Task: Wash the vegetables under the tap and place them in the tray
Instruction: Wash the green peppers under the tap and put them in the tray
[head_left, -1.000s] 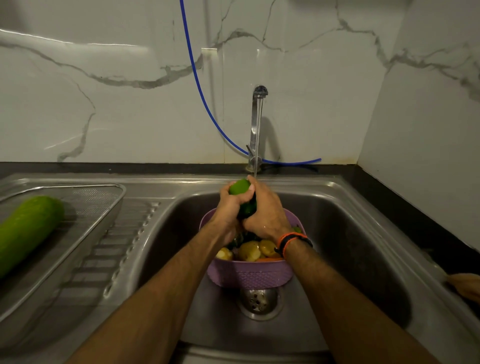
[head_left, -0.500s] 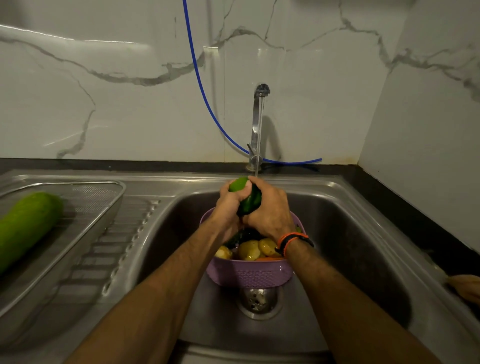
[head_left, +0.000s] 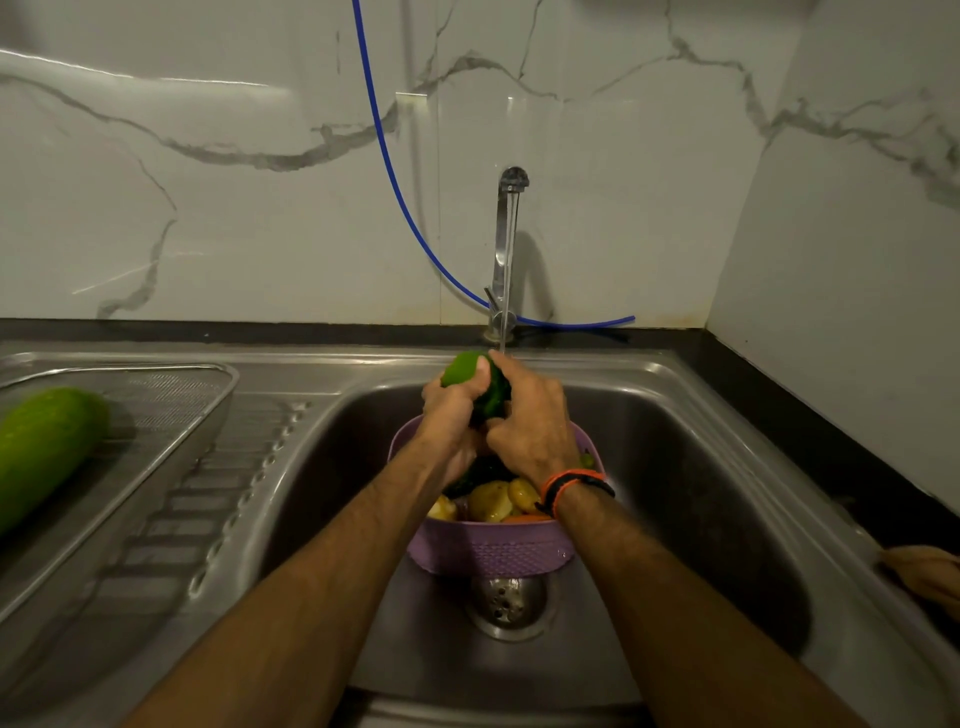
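Observation:
A green cucumber (head_left: 467, 370) stands upright under the thin stream from the tap (head_left: 508, 249). My left hand (head_left: 451, 415) grips its left side and my right hand (head_left: 530, 415) wraps its right side, both above a purple basket (head_left: 488, 551) in the sink (head_left: 675, 467). The basket holds several yellow, orange and dark vegetables (head_left: 498, 499). A metal mesh tray (head_left: 171, 400) sits on the drainboard at the left with a large green gourd (head_left: 41, 447) lying in it.
A blue hose (head_left: 395, 171) hangs down the marble wall and curves behind the tap. The sink drain (head_left: 508, 603) shows just in front of the basket. A tan object (head_left: 924, 571) lies on the dark counter at the right edge.
The cucumber has been lifted slightly higher towards the stream, and both hands have shifted along it while rubbing. The basket and the gourd have stayed in place.

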